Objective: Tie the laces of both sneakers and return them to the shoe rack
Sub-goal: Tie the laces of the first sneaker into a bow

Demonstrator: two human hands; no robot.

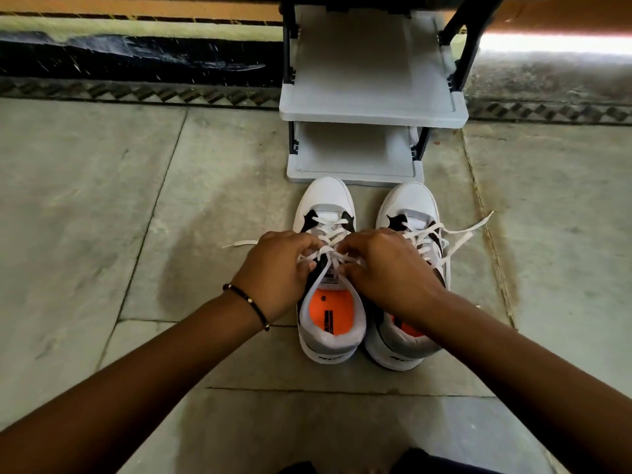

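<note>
White flat laces (328, 254) pinched by left hand (277, 268) and right hand (386, 268) over left sneaker (330, 323).

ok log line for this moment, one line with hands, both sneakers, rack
left hand + right hand: working left sneaker laces | right sneaker: laces loose | shoe rack: shelves bare, both sneakers on floor
</note>
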